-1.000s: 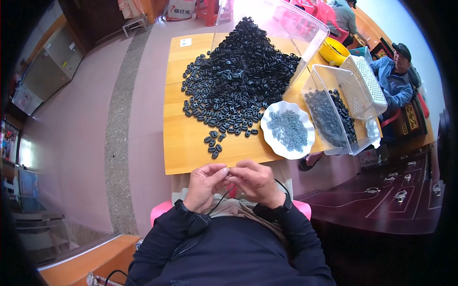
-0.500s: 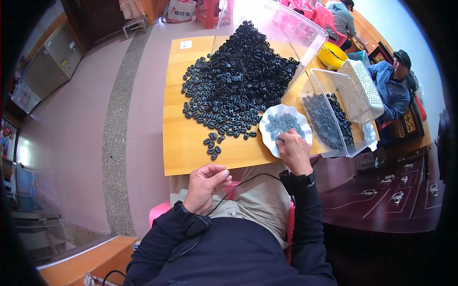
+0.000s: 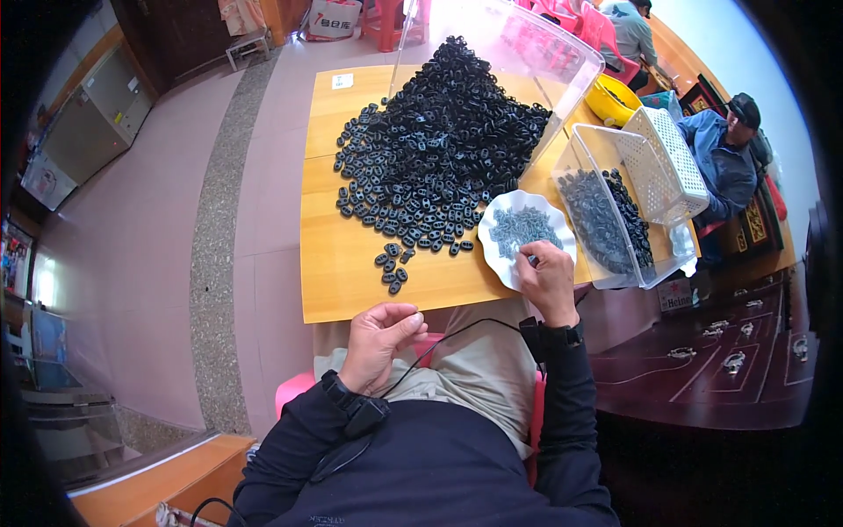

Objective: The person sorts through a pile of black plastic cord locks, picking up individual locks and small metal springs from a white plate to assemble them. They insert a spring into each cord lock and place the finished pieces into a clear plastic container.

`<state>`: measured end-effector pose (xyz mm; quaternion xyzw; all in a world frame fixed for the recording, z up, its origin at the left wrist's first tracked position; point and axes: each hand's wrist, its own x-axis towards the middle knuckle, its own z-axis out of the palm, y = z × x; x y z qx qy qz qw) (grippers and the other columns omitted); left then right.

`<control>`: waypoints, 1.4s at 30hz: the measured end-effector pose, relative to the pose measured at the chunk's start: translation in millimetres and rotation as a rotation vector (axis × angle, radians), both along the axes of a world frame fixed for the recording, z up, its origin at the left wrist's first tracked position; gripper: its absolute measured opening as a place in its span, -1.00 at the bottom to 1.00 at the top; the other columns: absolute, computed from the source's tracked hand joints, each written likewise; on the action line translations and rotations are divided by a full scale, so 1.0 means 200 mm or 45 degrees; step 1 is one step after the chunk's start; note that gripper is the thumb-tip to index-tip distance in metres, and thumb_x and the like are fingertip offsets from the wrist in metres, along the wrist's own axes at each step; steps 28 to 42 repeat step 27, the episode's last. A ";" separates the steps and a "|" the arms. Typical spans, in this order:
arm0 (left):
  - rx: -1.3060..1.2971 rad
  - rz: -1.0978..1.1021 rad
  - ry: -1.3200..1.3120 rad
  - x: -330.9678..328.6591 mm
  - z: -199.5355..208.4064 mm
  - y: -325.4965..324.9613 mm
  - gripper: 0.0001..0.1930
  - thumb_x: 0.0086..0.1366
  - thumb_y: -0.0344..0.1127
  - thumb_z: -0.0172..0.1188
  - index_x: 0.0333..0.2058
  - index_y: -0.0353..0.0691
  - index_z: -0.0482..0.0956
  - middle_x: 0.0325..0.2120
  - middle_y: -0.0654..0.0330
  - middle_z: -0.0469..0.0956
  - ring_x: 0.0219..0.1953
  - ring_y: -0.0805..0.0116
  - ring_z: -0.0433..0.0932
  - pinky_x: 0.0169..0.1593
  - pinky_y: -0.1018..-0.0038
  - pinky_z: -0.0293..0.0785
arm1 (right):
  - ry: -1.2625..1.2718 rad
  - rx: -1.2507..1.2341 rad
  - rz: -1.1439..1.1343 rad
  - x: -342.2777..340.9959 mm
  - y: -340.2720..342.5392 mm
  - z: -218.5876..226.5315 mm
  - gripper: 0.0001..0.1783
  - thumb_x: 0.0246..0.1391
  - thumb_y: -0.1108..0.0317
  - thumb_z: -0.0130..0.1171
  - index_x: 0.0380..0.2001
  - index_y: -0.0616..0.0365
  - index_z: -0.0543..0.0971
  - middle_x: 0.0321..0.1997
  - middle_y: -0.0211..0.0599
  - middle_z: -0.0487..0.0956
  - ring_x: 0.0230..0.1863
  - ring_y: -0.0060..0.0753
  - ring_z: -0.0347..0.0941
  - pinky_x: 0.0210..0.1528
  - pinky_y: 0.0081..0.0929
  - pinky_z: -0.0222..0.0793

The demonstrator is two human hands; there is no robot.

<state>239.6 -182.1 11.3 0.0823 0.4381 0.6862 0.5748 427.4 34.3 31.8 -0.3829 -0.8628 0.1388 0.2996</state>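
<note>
My right hand (image 3: 548, 279) is over the near right part of a white scalloped dish (image 3: 500, 263), its fingertips pinched together. Small grey-clear pieces (image 3: 520, 227) lie heaped in the dish; whether one is between those fingers is too small to tell. Off the table's front edge, above my lap, my left hand (image 3: 385, 341) holds thumb and forefinger pressed together; a tiny thing may be at their tips, but I cannot make it out. A big pile of small black oval pieces with two holes (image 3: 439, 149) covers much of the table, with several strays (image 3: 392, 272) near the front.
A clear bin (image 3: 562, 66) lies tipped behind the pile on the wooden table (image 3: 342, 281). On the right stand a clear box of black pieces (image 3: 606, 228), a white perforated basket (image 3: 667, 167) and a yellow bowl (image 3: 612, 101). A person (image 3: 720, 158) sits beyond them.
My right hand has drawn back slightly toward the dish's near right rim, fingertips more curled. My left hand has stayed nearly still.
</note>
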 end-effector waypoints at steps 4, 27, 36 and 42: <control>-0.012 -0.020 0.010 0.00 0.00 0.00 -0.87 0.22 -0.53 0.20 -0.24 -0.34 0.53 -0.38 0.12 0.60 -0.34 0.37 0.62 -0.22 0.47 0.63 | 0.086 -0.084 0.035 0.00 0.01 -0.01 -0.88 -0.08 0.51 0.20 -0.40 0.29 0.59 -0.44 -0.12 0.58 -0.46 -0.31 0.54 -0.36 -0.49 0.41; 0.004 -0.035 0.015 0.00 -0.01 0.00 -0.86 0.24 -0.50 0.19 -0.21 -0.33 0.53 -0.36 0.13 0.59 -0.34 0.37 0.61 -0.20 0.46 0.62 | 0.265 -0.385 0.051 0.03 0.00 -0.01 -0.91 0.01 0.51 0.22 -0.36 0.25 0.59 -0.55 -0.41 0.54 -0.50 -0.64 0.42 -0.40 -0.63 0.36; 0.004 -0.035 0.015 0.00 -0.01 0.00 -0.86 0.24 -0.50 0.19 -0.21 -0.33 0.53 -0.36 0.13 0.59 -0.34 0.37 0.61 -0.20 0.46 0.62 | 0.265 -0.385 0.051 0.03 0.00 -0.01 -0.91 0.01 0.51 0.22 -0.36 0.25 0.59 -0.55 -0.41 0.54 -0.50 -0.64 0.42 -0.40 -0.63 0.36; 0.004 -0.035 0.015 0.00 -0.01 0.00 -0.86 0.24 -0.50 0.19 -0.21 -0.33 0.53 -0.36 0.13 0.59 -0.34 0.37 0.61 -0.20 0.46 0.62 | 0.265 -0.385 0.051 0.03 0.00 -0.01 -0.91 0.01 0.51 0.22 -0.36 0.25 0.59 -0.55 -0.41 0.54 -0.50 -0.64 0.42 -0.40 -0.63 0.36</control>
